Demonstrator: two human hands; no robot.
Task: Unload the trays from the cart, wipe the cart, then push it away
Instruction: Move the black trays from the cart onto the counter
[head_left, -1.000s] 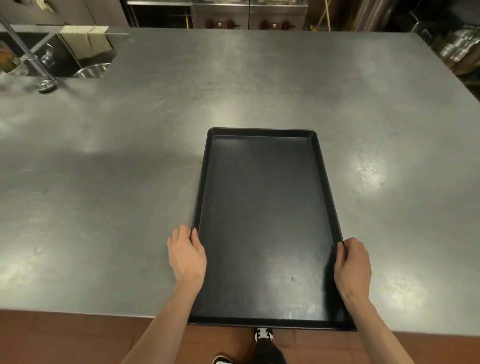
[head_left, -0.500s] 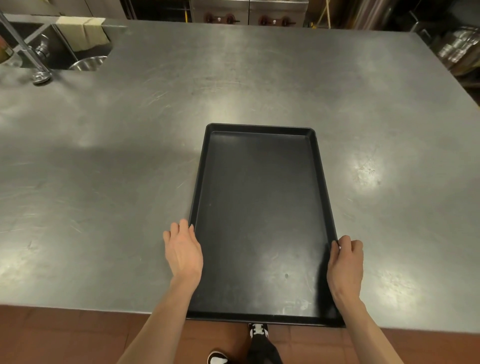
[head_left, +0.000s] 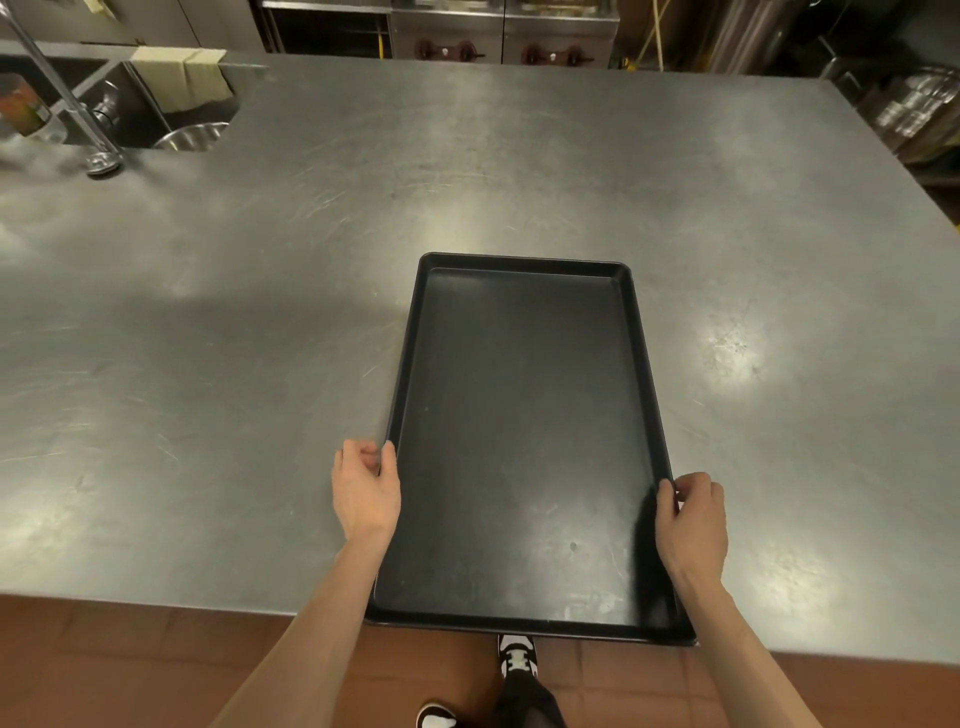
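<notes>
Tray (head_left: 524, 431) lies on steel counter (head_left: 208, 338), long axis pointing away from the person, near end overhanging; left hand (head_left: 365, 488) and right hand (head_left: 691, 514) loosely curl at its long rims

The desk (head_left: 519, 171) is brushed stainless steel, dull grey, scuffed with fine scratches and patched with soft glare. On it, toward 6 o'clock, lies a black sheet tray (head_left: 519, 441), smooth with a low sheen and faint pale smears near its close edge. At 10 o'clock a shiny metal faucet (head_left: 57, 93) rises beside pale folded cloths (head_left: 182, 78). The floor (head_left: 130, 665) is matt reddish-brown tile.
</notes>
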